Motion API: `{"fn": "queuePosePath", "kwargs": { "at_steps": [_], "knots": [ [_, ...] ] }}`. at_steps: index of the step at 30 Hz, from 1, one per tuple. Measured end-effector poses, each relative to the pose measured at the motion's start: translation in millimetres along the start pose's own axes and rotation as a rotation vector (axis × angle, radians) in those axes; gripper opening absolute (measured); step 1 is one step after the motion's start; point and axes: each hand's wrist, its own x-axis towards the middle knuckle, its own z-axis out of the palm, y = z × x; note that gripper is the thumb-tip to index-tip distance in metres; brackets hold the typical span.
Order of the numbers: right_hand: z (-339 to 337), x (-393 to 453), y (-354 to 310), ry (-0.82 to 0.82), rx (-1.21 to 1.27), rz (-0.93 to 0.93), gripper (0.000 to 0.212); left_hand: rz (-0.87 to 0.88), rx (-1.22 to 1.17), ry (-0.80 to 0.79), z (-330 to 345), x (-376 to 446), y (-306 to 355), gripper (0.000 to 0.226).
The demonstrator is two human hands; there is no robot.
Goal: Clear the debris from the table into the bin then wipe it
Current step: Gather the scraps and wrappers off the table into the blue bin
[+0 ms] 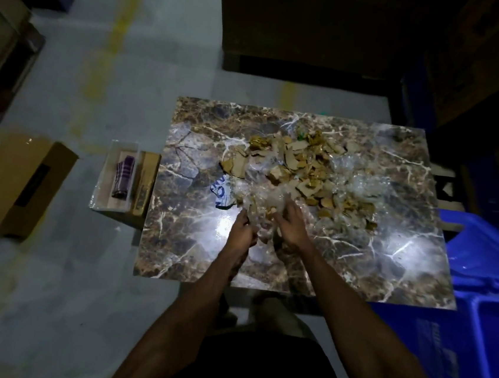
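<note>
A brown marble-patterned table (193,244) carries a heap of debris (302,169): torn cardboard scraps, gold-coloured wrappers and crumpled clear plastic. A white scrap with blue print (220,195) lies at the heap's near left edge. My left hand (242,231) and my right hand (292,224) are side by side at the near edge of the heap, fingers curled around crumpled clear plastic (259,202) mixed with small scraps. A blue bin (482,336) stands right of the table, close to its near right corner.
A purple checked cloth (123,180) lies in a clear tray (114,174) on a box just left of the table. An open cardboard box (17,186) sits on the grey floor farther left. Dark shelving stands behind the table.
</note>
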Motion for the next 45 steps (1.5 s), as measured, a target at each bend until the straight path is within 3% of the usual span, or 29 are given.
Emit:
{"fn": "queuePosePath", "kwargs": {
  "at_steps": [2, 5, 9, 14, 18, 20, 24, 27, 31, 35, 38, 41, 43, 45],
  "knots": [
    [-14.5, -1.2, -9.5, 0.002, 0.065, -0.100, 0.061, -0.009, -0.109, 0.083, -4.8, 6.3, 4.1, 0.050],
    [-46.8, -7.4, 2.9, 0.195, 0.137, -0.258, 0.037, 0.096, -0.110, 0.303, -9.1, 10.7, 10.7, 0.033],
    [-86.4, -0.8, 49.6, 0.373, 0.069, -0.118, 0.049, 0.187, 0.154, 0.489, 3.9, 17.1, 14.4, 0.025],
    [-90.6, 12.7, 62.5, 0.120, -0.109, -0.067, 0.073, 0.128, 0.206, 0.452, 51.9, 35.8, 2.8, 0.038],
    [-87.5, 21.1, 46.8, -0.060, 0.035, -0.119, 0.066, 0.132, 0.225, 0.446, 88.1, 34.6, 3.2, 0.035],
    [-99.0, 21.2, 39.8, -0.068, 0.174, -0.161, 0.056, 0.121, 0.215, 0.473, 90.8, 31.8, 4.6, 0.032],
    [-143.9, 5.2, 38.1, 0.184, 0.189, -0.298, 0.034, 0.096, 0.248, 0.594, 73.2, 29.8, 5.6, 0.034],
    [-166.0, 10.8, 57.5, 0.413, -0.024, -0.179, 0.049, 0.079, 0.236, 0.620, 68.9, 28.7, 8.7, 0.036],
    [-146.7, 27.7, 80.6, 0.177, -0.102, 0.081, 0.071, 0.087, 0.178, 0.507, 94.3, 27.1, 16.7, 0.037],
    [-119.3, 26.2, 74.8, -0.029, -0.043, 0.003, 0.071, 0.091, 0.255, 0.410, 123.2, 28.1, 20.1, 0.039],
    [-120.7, 24.0, 67.0, -0.096, 0.027, -0.055, 0.073, 0.092, 0.289, 0.395, 124.2, 25.9, 24.6, 0.037],
    [-139.7, 11.8, 62.9, 0.076, -0.080, -0.158, 0.071, 0.207, 0.394, 0.448, 98.3, 23.2, 27.9, 0.031],
    [-161.2, 4.5, 60.7, 0.278, -0.054, -0.187, 0.057, 0.333, 0.488, 0.517, 71.6, 22.0, 31.6, 0.026],
    [-178.3, 7.2, 71.6, 0.414, 0.009, -0.174, 0.050, 0.339, 0.508, 0.565, 46.0, 23.8, 36.9, 0.025]
  ]
}}
